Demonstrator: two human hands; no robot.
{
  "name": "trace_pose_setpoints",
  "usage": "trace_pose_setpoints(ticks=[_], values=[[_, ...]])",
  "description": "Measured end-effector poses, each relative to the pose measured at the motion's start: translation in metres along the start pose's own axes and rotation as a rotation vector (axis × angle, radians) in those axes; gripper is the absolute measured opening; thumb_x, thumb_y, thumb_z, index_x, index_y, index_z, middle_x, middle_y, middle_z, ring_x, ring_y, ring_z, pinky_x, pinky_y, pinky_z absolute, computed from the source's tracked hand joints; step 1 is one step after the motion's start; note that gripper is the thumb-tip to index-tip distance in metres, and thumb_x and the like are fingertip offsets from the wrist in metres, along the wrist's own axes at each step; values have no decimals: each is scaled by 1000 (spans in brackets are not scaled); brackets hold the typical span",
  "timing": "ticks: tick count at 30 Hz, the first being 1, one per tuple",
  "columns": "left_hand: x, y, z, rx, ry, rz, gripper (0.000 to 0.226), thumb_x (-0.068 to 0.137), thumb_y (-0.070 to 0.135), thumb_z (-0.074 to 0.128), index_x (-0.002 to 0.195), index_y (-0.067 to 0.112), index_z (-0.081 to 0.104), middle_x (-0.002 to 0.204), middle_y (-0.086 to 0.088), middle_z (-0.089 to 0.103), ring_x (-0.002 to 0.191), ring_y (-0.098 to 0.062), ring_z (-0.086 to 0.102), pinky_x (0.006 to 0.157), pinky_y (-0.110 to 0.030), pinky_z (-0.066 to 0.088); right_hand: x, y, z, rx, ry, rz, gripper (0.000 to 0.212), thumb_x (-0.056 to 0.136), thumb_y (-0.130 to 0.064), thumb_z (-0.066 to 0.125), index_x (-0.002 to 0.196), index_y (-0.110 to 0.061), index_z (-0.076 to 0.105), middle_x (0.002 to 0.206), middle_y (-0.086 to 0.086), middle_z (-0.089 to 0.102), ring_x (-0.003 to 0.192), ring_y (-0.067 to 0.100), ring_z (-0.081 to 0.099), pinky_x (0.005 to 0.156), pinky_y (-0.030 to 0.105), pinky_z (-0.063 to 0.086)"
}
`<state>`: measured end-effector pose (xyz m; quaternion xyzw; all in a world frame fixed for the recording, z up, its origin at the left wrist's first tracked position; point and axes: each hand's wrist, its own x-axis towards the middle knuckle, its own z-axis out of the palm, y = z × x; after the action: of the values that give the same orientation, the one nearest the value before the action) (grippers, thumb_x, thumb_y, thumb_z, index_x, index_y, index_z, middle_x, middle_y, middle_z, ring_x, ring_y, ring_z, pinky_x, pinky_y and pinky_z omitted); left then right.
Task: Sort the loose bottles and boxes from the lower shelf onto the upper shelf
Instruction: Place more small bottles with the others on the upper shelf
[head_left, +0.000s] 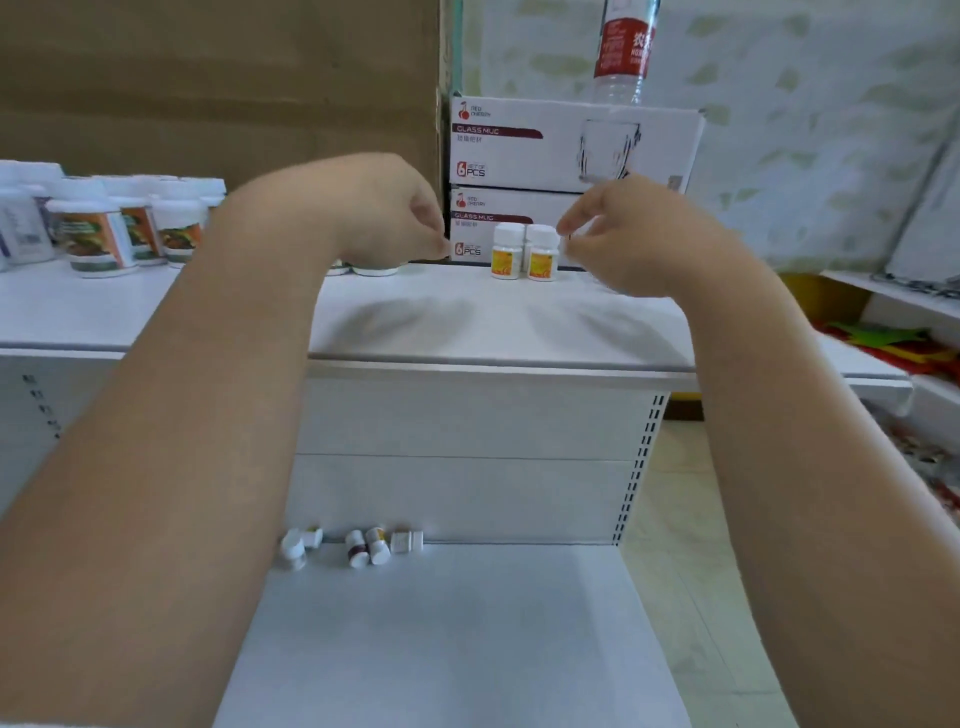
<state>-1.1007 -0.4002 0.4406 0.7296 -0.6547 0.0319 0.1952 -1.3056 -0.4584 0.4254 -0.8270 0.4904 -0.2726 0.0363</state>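
head view: right hand (621, 236) loosely curled, empty, at 3 o'clock of two yellow bottles (524, 253), upright on upper shelf (493, 325); left hand (392, 208) curled, grip unclear. loose bottles (363, 548) lie on lower shelf (441, 623).

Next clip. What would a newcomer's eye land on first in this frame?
Two bare forearms rise from the bottom corners, the left hand and right hand held over the upper shelf on either side of two yellow-labelled bottles. Right behind those stand two stacked glass mug boxes, and a few small bottles lie loose at the back of the lower shelf.
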Motion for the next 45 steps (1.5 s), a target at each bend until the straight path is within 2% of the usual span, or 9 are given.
trace_pose_setpoints(ticks=[4,8,15,20,25,29,37,41,45], values=[[-43,-19,0,-12,54,-18,18,94,39,59,104,30,69,93,11,60,92,-22,56,76,-30,40,-35,-1,2,-23,22,59,31,97,-27,49,125,-31,62,133,-3,59,119,21,54,88,29,39],[-89,-42,-3,-15,142,-20,12,95,37,56,100,32,66,101,5,63,90,-23,58,70,-31,40,-77,-14,4,-58,62,98,35,94,-28,49,127,-33,60,134,-2,57,121,24,53,98,38,44],[-182,-96,-7,-46,229,3,19,93,36,60,108,28,68,104,2,64,97,-22,58,78,-31,41,-167,-57,16,-75,62,217,35,93,-35,52,127,-37,59,129,3,58,119,30,53,104,48,42],[-242,-133,12,-84,113,-40,18,93,32,62,107,25,70,103,-1,66,100,-25,60,81,-29,40,-228,-80,50,-61,-32,287,34,93,-35,53,126,-36,61,121,5,65,119,32,55,103,49,43],[-275,-177,54,-133,-48,-148,19,92,30,65,107,19,70,104,-4,68,95,-28,63,84,-33,48,-259,-88,105,-57,-192,337,36,94,-36,52,129,-35,57,128,1,61,121,30,54,103,48,44],[-281,-215,90,-132,-152,-241,21,91,31,66,108,20,69,105,-3,67,97,-28,62,89,-37,50,-260,-83,157,-59,-333,339,40,94,-35,55,135,-31,54,129,5,61,120,29,55,101,41,46],[-242,-271,189,-148,-268,-386,36,92,28,66,126,18,63,134,-8,59,120,-28,55,97,-33,41,-207,-52,275,-8,-657,320,50,97,-36,55,144,-25,44,147,6,48,133,27,46,109,42,38],[-200,-303,255,-171,-273,-450,38,91,32,65,127,18,61,134,-7,58,123,-28,54,100,-34,42,-163,-26,350,24,-657,328,51,97,-35,56,145,-22,44,149,5,45,135,26,44,110,39,37],[-153,-322,320,-265,-201,-469,32,86,24,69,115,10,66,120,-12,66,110,-28,61,87,-33,46,-119,-11,429,68,-576,258,46,93,-31,58,137,-18,52,139,5,55,129,25,50,100,31,40]])
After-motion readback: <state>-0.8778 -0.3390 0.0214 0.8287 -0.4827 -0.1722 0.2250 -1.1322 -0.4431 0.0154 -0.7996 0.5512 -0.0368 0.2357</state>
